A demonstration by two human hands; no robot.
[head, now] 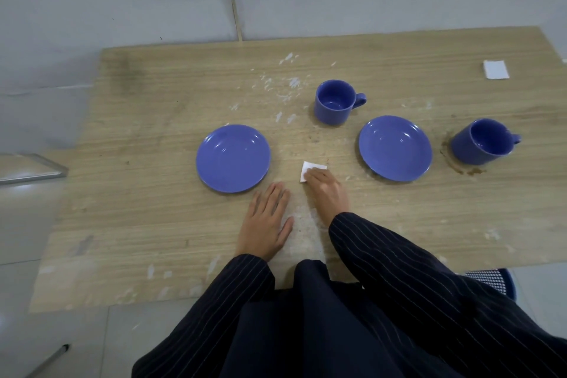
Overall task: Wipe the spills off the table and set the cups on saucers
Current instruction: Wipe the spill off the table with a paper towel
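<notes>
1. Your right hand (326, 190) presses flat on a small white tissue (310, 169) between the two saucers, fingers together on top of it rather than pinching it. With so little paper under your palm, it can slip out or roll up as you push, and you end up rubbing the table (153, 224) with bare fingers.

2. Your left hand (265, 221) lies open and flat on the wood, holding nothing, just near of the left saucer (233, 158). A wide sweep to the left can knock that saucer sideways.

3. The brown spill (460, 167) rings the near base of the right cup (483, 141) and reaches toward the right saucer (395, 147). If you wipe around the cup without lifting it, liquid likely stays trapped underneath and marks the saucer once you set the cup down.

4. The tissue looks small against that puddle. Once soaked it may smear the stain, so think about the spare white sheet (495, 70) at the far right.

5. The far cup (336, 101) stands upright on bare wood, apart from both saucers, handle pointing right. Reaching past it with your sleeve (414, 270) low could tip it.

6. The white flecks (285, 86) at the far centre look dried on; I cannot tell whether they wipe off, and scrubbing hard may tear the paper.
</notes>
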